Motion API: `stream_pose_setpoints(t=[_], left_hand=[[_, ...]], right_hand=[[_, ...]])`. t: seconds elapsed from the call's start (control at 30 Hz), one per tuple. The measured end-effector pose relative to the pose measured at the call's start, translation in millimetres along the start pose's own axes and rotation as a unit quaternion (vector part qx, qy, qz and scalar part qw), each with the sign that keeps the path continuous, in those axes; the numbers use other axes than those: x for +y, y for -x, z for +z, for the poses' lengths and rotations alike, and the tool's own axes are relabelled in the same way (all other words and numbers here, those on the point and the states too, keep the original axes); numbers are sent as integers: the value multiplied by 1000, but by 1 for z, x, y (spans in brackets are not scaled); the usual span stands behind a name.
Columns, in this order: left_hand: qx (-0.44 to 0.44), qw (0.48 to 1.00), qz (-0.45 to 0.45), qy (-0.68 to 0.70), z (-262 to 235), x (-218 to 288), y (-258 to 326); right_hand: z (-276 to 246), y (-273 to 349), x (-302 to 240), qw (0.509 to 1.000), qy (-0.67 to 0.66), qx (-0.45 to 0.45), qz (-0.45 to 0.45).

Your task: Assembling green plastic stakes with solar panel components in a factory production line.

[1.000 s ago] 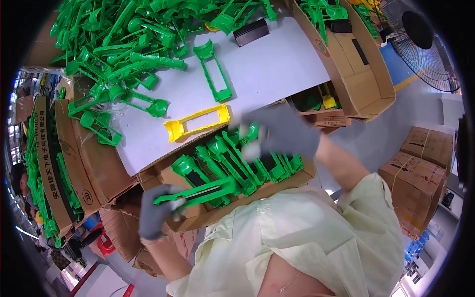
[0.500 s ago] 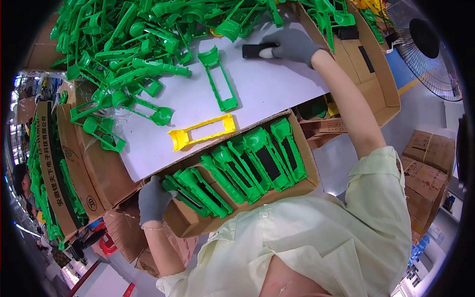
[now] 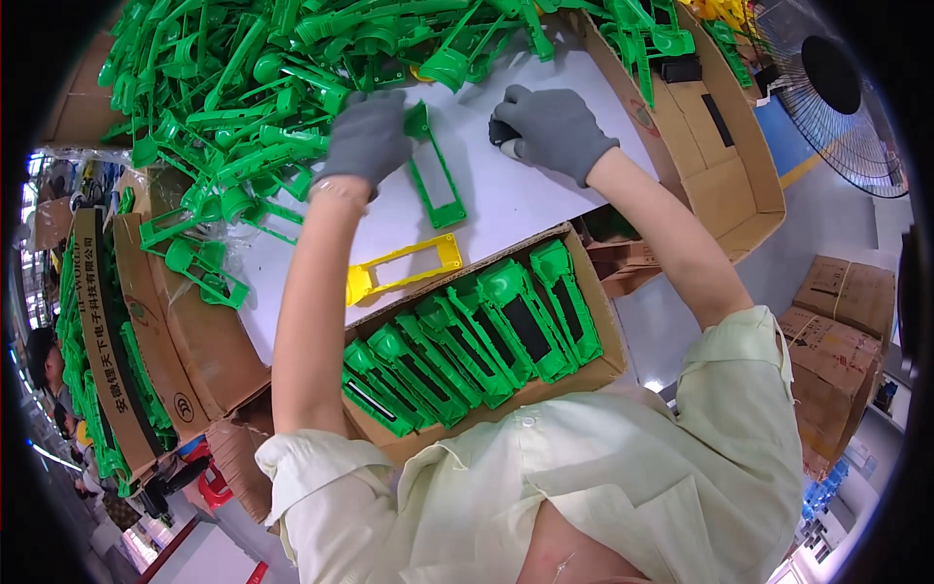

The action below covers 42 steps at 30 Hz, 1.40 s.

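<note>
My left hand [image 3: 370, 141], in a grey glove, is at the upper end of a green plastic frame [image 3: 440, 180] lying on the white tabletop. It covers part of that end, and its fingertips are hidden, so I cannot tell whether it grips. To the right, my gloved right hand [image 3: 556, 128] is closed around a black block [image 3: 501, 134], mostly covered by the fingers. A yellow plastic frame [image 3: 404, 268] lies nearer me. Below it, an open cardboard box [image 3: 608, 355] holds several green frames [image 3: 525, 316] in a row, with black pieces in them.
A large heap of green plastic parts [image 3: 243, 78] covers the far left of the table [image 3: 520, 190]. Cardboard boxes stand at the left [image 3: 180, 331] and the right [image 3: 720, 180]. A black fan [image 3: 832, 92] is at far right, above stacked brown cartons [image 3: 837, 331].
My left hand has left the box's left edge and moved up to the green frame on the table. My right hand has shifted slightly, still holding the black block, which is now more covered.
</note>
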State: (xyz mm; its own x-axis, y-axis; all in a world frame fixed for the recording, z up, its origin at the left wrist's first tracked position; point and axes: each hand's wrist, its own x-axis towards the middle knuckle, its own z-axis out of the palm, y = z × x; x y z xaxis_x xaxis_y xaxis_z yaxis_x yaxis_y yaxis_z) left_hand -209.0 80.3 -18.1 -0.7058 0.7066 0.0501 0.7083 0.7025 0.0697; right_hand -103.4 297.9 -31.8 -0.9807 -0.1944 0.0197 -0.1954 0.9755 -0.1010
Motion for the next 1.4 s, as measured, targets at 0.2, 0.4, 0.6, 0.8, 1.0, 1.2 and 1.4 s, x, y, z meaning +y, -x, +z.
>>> stream_pose_setpoints(t=[0.2,0.4,0.6,0.8,1.0,1.2,1.4], left_hand=[[-102,995,-15,-17,8,20,-25],[30,996,-59,62,-39,-5,33],[3,919,-142,367,-46,-8,99],[118,698,-291,643,-62,20,170],[112,594,-329,725,-37,58,208],[53,533,-306,787,-43,93,209],[26,499,-283,818,-50,104,213]], right_hand=[[-7,21,11,995,-48,88,13],[-34,38,2,972,-160,160,62],[-5,28,2,997,-23,75,7],[-26,32,1,997,-50,60,16],[-72,79,-17,915,-305,253,71],[-99,117,-94,752,-626,-31,204],[-79,125,-108,764,-619,-34,178]])
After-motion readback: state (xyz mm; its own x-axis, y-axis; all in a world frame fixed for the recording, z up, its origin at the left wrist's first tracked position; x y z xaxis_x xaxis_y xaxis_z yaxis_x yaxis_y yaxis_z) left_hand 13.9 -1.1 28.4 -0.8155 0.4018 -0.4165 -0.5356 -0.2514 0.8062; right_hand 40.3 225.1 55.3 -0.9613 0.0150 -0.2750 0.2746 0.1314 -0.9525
